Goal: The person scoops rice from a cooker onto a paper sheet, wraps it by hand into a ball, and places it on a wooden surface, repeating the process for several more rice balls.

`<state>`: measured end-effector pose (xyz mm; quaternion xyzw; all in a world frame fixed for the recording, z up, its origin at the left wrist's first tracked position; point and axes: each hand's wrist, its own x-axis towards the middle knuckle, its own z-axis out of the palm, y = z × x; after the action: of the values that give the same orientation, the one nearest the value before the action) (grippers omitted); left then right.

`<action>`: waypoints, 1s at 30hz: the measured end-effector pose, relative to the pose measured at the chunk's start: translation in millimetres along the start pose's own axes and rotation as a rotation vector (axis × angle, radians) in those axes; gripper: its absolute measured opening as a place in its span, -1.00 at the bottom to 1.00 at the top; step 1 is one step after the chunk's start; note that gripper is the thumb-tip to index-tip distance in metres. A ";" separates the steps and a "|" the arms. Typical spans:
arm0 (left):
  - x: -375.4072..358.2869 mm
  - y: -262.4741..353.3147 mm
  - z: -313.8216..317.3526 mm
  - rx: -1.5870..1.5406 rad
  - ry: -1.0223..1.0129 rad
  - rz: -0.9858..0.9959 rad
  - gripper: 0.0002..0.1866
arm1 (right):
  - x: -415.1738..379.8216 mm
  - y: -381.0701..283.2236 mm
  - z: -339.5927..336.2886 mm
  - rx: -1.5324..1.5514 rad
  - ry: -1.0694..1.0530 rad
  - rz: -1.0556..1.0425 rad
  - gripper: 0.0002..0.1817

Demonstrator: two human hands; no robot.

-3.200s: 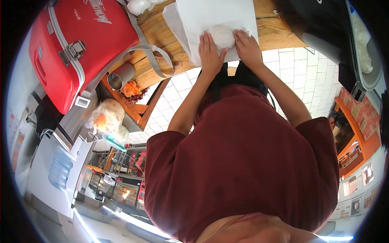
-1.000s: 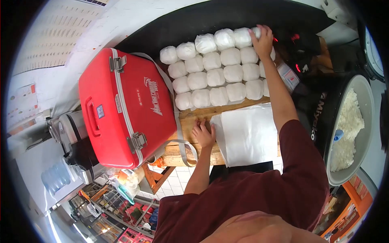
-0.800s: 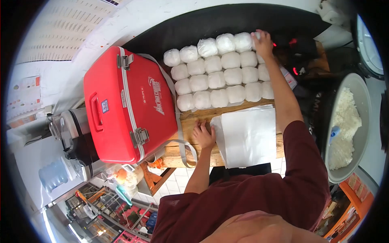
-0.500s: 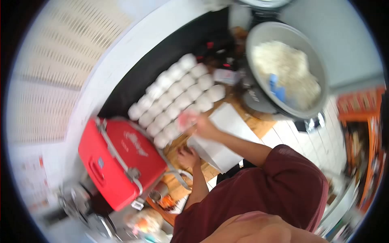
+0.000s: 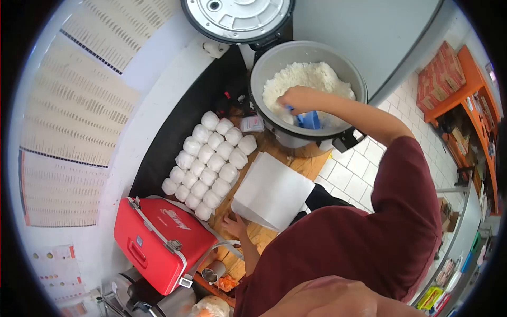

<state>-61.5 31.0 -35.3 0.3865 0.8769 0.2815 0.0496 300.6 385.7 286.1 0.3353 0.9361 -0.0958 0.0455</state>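
My right hand [image 5: 299, 100] is inside the large grey rice cooker [image 5: 256, 79], over the cooked white rice [image 5: 301, 74]. Its fingers are closed around the handle end of a blue rice scoop [image 5: 309, 120], which lies against the rice near the cooker's front wall. Low on the wooden table [image 5: 259, 238], my left hand [image 5: 234, 226] rests with fingers apart, beside the corner of a stack of white paper sheets [image 5: 274, 193]. Rows of round white wrapped bundles [image 5: 206, 153] sit close together beyond the paper.
A red cooler box [image 5: 163, 238] with a grey strap stands left of the table. Near it are a metal cup [image 5: 213, 272] and an orange item [image 5: 228, 283]. The cooker's raised lid [image 5: 237, 18] is at the top. An orange shelf [image 5: 470, 132] stands far right.
My right hand has moved from beside the wrapped bundles, where it was blurred with something pinkish, into the cooker and onto the blue scoop. My left hand remains by the paper. The view has shifted.
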 end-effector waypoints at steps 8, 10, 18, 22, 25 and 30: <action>-47.5 14.3 -30.6 -0.135 0.023 0.016 -0.51 | -24.9 49.4 17.2 -0.367 -0.600 0.206 -0.74; -64.7 38.3 -41.1 -0.121 0.041 -0.037 -0.50 | -31.6 67.7 32.9 -0.355 -0.731 0.138 -0.76; -121.3 20.6 -3.2 0.108 0.128 -0.230 -0.50 | 43.7 125.5 29.8 -0.476 0.308 0.624 -0.84; -122.0 14.7 -0.7 0.095 0.160 -0.172 -0.53 | 73.5 160.2 21.7 -0.350 -0.065 0.467 -0.84; -118.9 12.2 4.3 0.129 0.194 -0.234 -0.56 | 83.6 166.2 7.9 -0.146 -0.385 0.345 -0.87; -122.6 17.6 22.8 0.257 0.320 -0.286 -0.59 | 77.7 190.3 21.6 -0.226 -0.659 0.462 -0.92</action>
<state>42.3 -35.5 -61.1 0.2120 0.9479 0.2156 -0.1002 362.3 573.2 225.0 0.4807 0.7764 -0.0817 0.3994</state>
